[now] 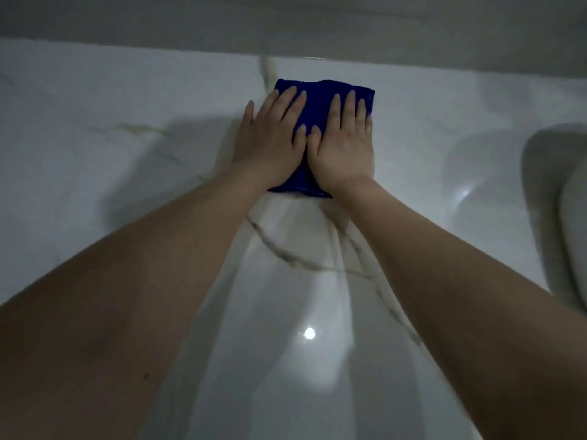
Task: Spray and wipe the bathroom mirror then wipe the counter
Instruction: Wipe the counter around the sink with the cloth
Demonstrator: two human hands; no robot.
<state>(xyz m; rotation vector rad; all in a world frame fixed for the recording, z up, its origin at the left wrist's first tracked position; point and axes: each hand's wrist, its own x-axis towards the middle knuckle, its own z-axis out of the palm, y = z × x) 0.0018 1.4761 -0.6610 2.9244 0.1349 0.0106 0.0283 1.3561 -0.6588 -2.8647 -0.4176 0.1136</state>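
A folded dark blue cloth [320, 90] lies flat on the white marble counter [127, 173], near its back edge. Both my hands press down on it side by side, palms flat and fingers stretched forward. My left hand [270, 138] covers the cloth's left part, its thumb out on the bare counter. My right hand [344, 141] covers the right part. The two thumbs touch in the middle. The mirror and any spray bottle are out of view.
The rim of a white sink basin [546, 198] curves along the right edge. A grey wall [286, 23] rises behind the counter's back edge. A ceiling light reflects on the glossy counter [309, 333] between my forearms.
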